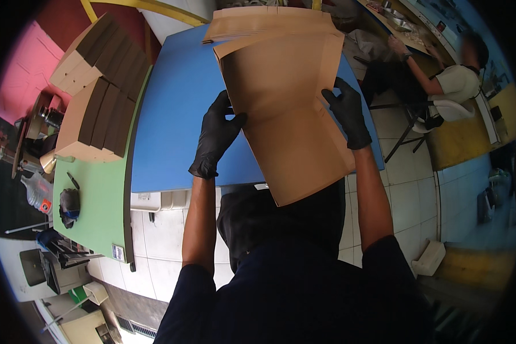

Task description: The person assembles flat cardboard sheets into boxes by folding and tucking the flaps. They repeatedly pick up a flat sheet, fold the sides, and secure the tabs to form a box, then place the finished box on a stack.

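A flat cardboard sheet (281, 114) is held at the centre of the frame above the blue counter (172, 126). Its left edge is gripped by the left hand (215, 137), its right edge by the right hand (347, 112); the hands are kept apart.

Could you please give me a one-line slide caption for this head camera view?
Two black-gloved hands, left hand and right hand, hold a flat brown cardboard sheet above a blue table.

Packing workshop: stacked folded cartons (100, 86), flat cardboard pile (264, 23), worktables (178, 114).
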A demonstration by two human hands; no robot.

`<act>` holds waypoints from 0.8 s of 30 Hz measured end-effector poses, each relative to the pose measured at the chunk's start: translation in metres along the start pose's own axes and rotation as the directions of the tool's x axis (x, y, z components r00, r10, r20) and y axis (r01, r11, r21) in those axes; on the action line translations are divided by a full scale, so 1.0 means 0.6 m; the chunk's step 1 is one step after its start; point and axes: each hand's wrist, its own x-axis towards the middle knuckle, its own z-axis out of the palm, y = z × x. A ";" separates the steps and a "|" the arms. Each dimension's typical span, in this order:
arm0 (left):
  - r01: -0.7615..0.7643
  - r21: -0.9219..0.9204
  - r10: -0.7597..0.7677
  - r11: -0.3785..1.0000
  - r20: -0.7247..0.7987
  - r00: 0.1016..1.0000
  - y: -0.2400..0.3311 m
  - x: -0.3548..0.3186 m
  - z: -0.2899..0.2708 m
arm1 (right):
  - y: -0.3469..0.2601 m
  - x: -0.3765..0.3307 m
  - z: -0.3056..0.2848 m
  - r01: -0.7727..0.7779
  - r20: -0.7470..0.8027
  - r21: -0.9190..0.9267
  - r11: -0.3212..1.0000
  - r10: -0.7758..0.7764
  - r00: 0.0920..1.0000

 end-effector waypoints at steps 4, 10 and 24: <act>0.017 0.129 -0.026 0.992 0.070 0.997 -0.017 0.019 -0.045 | 0.043 0.013 -0.019 -0.299 0.328 0.114 0.947 0.248 0.912; -0.353 0.519 0.340 0.779 0.124 0.932 -0.065 -0.004 -0.035 | 0.061 -0.077 -0.045 -0.110 0.351 0.440 0.891 -0.059 0.934; -0.023 0.428 0.047 0.903 -0.048 0.998 -0.095 -0.209 0.071 | -0.085 -0.228 -0.144 -0.080 0.455 0.135 0.988 0.010 0.891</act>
